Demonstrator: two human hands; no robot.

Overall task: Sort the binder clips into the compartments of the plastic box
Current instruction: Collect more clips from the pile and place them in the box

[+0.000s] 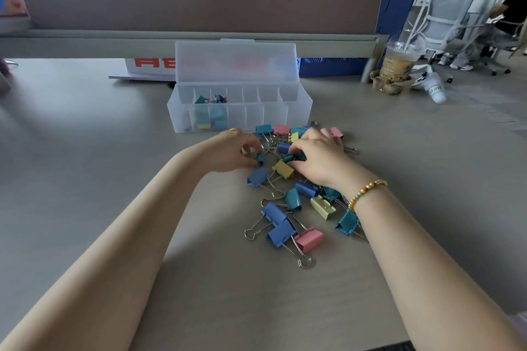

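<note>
Hidden: clips under the right palm; box contents blurred behind frosted walls, teal and yellow shapes in two left compartments. Left hand (pixel 238 151): fingers curled, pinching a small teal clip (pixel 260 158). Right hand (pixel 316 158): fingers curled down onto a teal clip at the top of the binder clips (pixel 285 202); whether it grips, cannot tell. Plastic box (pixel 296 111): lid upright, just behind the pile. Tabletop (pixel 114 137): grey; iced drink cup (pixel 399 63) far right; office chair (pixel 447 17) beyond.
</note>
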